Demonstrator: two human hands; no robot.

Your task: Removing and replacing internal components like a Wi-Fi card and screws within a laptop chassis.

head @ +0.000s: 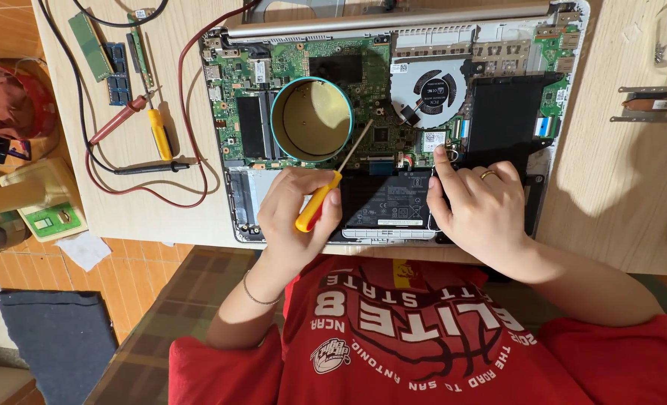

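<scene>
Left hand (297,206) grips a screwdriver (332,182) over the opened laptop (393,120); right hand (474,204), loosely open, fingers the board; a round tin (312,119) sits ahead; probes (142,142) and 2 memory sticks (102,56) lie left on the tabletop (618,195).

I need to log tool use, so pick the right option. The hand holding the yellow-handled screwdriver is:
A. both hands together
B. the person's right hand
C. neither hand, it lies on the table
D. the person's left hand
D: the left hand grips the yellow-handled screwdriver over the opened laptop, while the right hand only presses a fingertip on the board.
</scene>
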